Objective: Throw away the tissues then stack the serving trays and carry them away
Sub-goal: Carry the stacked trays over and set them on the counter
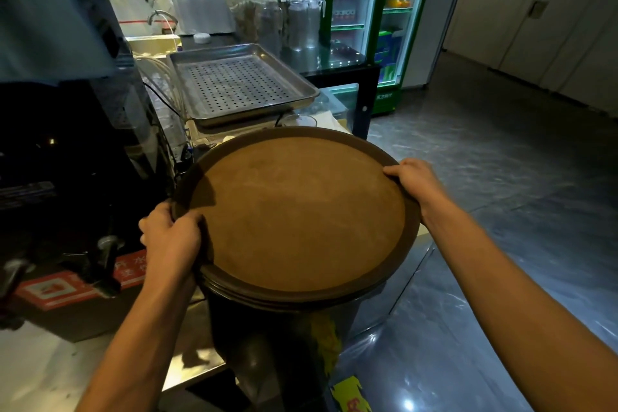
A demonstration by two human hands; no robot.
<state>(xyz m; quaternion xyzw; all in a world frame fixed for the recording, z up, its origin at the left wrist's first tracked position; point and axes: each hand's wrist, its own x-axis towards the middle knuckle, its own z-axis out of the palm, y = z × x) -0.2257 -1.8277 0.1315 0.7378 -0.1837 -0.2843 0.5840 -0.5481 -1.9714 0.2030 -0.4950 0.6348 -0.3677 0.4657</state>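
A stack of round brown serving trays (294, 211) fills the middle of the head view, with several rims showing at its near edge. My left hand (170, 237) grips the stack's left rim, thumb on top. At the right rim, my right hand (414, 181) holds the stack with fingers curled over the edge. The top tray is bare. The stack hovers over a dark round bin (267, 328); I cannot tell whether it touches the bin. No tissues are in sight.
A perforated steel tray (240, 84) lies on the counter just beyond the stack. A black drinks machine (67, 160) stands at the left. Wrapped plastic cups (277, 17) and a lit drinks fridge (368, 10) are behind. Grey tiled floor (501, 211) spreads right.
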